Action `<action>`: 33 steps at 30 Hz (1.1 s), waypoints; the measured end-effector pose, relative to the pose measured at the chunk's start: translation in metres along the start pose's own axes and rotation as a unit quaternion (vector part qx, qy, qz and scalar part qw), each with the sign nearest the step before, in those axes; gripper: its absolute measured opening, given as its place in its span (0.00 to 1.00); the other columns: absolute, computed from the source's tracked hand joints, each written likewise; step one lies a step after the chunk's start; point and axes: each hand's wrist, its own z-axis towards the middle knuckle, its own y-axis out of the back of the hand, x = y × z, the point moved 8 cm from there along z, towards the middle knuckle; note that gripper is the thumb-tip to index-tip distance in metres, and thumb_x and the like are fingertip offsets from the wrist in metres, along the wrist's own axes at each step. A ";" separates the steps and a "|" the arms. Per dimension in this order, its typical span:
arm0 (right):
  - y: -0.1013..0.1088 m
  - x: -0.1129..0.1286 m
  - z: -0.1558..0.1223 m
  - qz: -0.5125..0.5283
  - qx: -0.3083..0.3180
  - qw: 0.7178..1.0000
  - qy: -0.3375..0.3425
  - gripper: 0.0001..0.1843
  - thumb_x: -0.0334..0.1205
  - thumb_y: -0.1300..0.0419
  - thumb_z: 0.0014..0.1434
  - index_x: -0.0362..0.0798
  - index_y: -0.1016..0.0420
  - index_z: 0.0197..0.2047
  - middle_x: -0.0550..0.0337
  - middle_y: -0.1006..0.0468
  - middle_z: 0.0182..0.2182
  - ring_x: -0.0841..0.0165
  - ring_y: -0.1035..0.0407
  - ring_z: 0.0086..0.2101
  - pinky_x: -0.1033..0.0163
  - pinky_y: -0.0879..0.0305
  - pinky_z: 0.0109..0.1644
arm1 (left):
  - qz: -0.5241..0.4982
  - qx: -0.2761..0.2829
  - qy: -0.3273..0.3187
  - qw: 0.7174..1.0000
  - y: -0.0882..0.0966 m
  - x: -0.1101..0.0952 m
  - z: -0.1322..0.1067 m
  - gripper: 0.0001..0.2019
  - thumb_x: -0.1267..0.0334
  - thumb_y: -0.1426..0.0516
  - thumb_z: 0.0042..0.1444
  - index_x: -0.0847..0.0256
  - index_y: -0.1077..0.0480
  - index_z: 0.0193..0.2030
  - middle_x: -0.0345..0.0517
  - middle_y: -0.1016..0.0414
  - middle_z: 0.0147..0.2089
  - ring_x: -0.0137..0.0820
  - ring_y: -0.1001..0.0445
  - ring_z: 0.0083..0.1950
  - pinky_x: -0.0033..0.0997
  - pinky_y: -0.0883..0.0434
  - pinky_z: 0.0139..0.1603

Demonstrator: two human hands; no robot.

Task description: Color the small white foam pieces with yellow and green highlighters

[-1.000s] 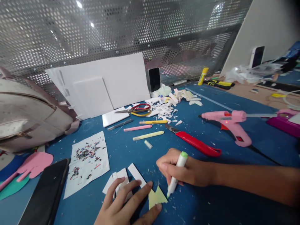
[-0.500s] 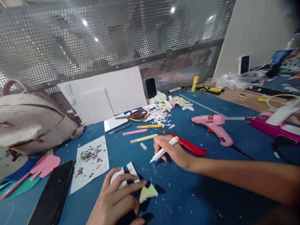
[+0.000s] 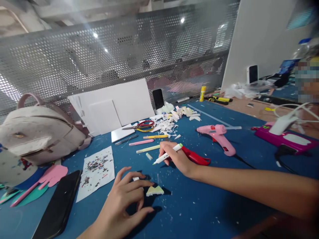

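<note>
Between the fingers of my right hand [image 3: 174,158] is a white marker [image 3: 167,154] with a green end, its uncapped tip pointing down and left above the blue table. My left hand [image 3: 127,196] is spread over the tabletop, fingers apart and holding nothing. Just beyond its fingertips lies a small pale yellow foam piece [image 3: 155,191] with a zigzag top and a rough white edge. White strips [image 3: 136,179] are mostly hidden under that hand. A short pale cap [image 3: 149,156] rests left of the marker, and a red-handled cutter [image 3: 196,156] lies partly behind my right hand.
Several pens [image 3: 141,142], scissors [image 3: 143,126] and foam scraps [image 3: 165,126] lie further back. A pink glue gun [image 3: 219,136] and a purple power strip [image 3: 284,136] are at right. On the left are a phone [image 3: 58,202], a speckled paper sheet [image 3: 98,171] and a backpack [image 3: 47,129].
The camera view has shifted. My left hand has opened wider, its thumb now stretched out near the yellow piece, and it covers more of the white strips. My right hand still holds the marker.
</note>
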 end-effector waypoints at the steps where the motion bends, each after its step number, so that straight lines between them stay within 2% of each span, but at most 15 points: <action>1: 0.002 0.000 0.001 0.002 -0.008 1.000 0.001 0.20 0.45 0.49 0.64 0.48 0.33 0.23 0.65 0.34 0.18 0.74 0.41 0.18 0.67 0.46 0.23 | -0.002 -0.005 0.005 1.000 0.001 0.000 0.001 0.17 0.56 0.41 0.65 0.57 0.38 0.27 0.30 0.22 0.57 0.35 0.33 0.63 0.48 0.52 0.70; 4: 0.004 -0.001 0.002 0.007 -0.021 1.000 0.004 0.19 0.43 0.50 0.64 0.48 0.33 0.23 0.65 0.35 0.17 0.73 0.41 0.18 0.67 0.46 0.24 | -0.006 -0.021 0.020 1.000 0.002 0.000 0.003 0.16 0.60 0.42 0.67 0.57 0.39 0.27 0.32 0.21 0.55 0.35 0.32 0.62 0.51 0.53 0.69; 6: 0.004 0.000 0.002 0.009 -0.022 1.000 0.007 0.19 0.43 0.50 0.64 0.48 0.33 0.23 0.66 0.35 0.17 0.73 0.41 0.18 0.67 0.46 0.24 | -0.011 -0.030 0.024 0.999 0.003 -0.001 0.005 0.14 0.62 0.44 0.67 0.56 0.36 0.28 0.33 0.20 0.55 0.36 0.31 0.61 0.53 0.52 0.69; 9: 0.004 0.000 0.002 0.007 -0.016 1.000 0.016 0.20 0.45 0.49 0.64 0.48 0.33 0.22 0.66 0.35 0.16 0.73 0.41 0.18 0.66 0.46 0.25 | -0.011 -0.042 0.011 0.999 0.003 -0.004 0.008 0.12 0.63 0.44 0.68 0.54 0.33 0.30 0.29 0.20 0.53 0.36 0.30 0.59 0.54 0.52 0.68; 14: 0.003 0.001 0.001 0.002 -0.011 1.000 0.029 0.21 0.46 0.49 0.65 0.48 0.33 0.23 0.65 0.35 0.17 0.73 0.42 0.19 0.66 0.47 0.25 | 0.014 -0.041 -0.016 0.999 0.000 -0.008 0.012 0.17 0.61 0.40 0.65 0.57 0.38 0.26 0.21 0.20 0.52 0.36 0.30 0.58 0.53 0.52 0.68; 21: 0.003 0.001 0.001 -0.002 -0.010 0.999 0.030 0.21 0.47 0.49 0.65 0.48 0.32 0.23 0.66 0.35 0.16 0.73 0.42 0.19 0.66 0.46 0.25 | 0.013 -0.032 -0.014 0.999 -0.003 -0.007 0.013 0.16 0.57 0.39 0.64 0.56 0.37 0.28 0.26 0.20 0.51 0.36 0.30 0.59 0.53 0.54 0.68; 25: 0.003 0.003 0.001 -0.005 -0.011 0.999 0.032 0.21 0.47 0.49 0.65 0.48 0.32 0.23 0.66 0.35 0.16 0.73 0.42 0.19 0.66 0.47 0.25 | 0.002 -0.027 0.002 1.000 -0.005 0.000 0.014 0.13 0.55 0.39 0.64 0.54 0.36 0.33 0.30 0.20 0.49 0.36 0.30 0.57 0.51 0.54 0.68; 28: 0.003 0.004 0.000 -0.005 -0.013 0.999 0.030 0.21 0.48 0.48 0.64 0.48 0.32 0.22 0.66 0.35 0.16 0.73 0.42 0.19 0.65 0.46 0.25 | -0.031 -0.019 0.026 0.999 -0.004 0.009 0.017 0.11 0.52 0.38 0.62 0.51 0.34 0.41 0.32 0.21 0.49 0.36 0.29 0.56 0.51 0.54 0.69; 31: 0.005 0.003 0.001 0.000 -0.028 0.999 0.024 0.21 0.47 0.48 0.65 0.48 0.33 0.23 0.65 0.35 0.16 0.72 0.41 0.20 0.65 0.46 0.27 | -0.100 0.033 0.037 0.994 -0.005 0.019 0.022 0.15 0.52 0.37 0.62 0.46 0.35 0.51 0.31 0.23 0.51 0.33 0.27 0.54 0.50 0.56 0.71; 33: 0.008 0.002 0.002 0.007 -0.049 0.999 0.019 0.20 0.47 0.49 0.65 0.48 0.33 0.24 0.65 0.35 0.18 0.72 0.41 0.21 0.65 0.45 0.28 | -0.138 0.082 0.035 0.986 -0.007 0.027 0.025 0.16 0.56 0.37 0.63 0.44 0.37 0.55 0.31 0.24 0.53 0.32 0.26 0.55 0.50 0.58 0.72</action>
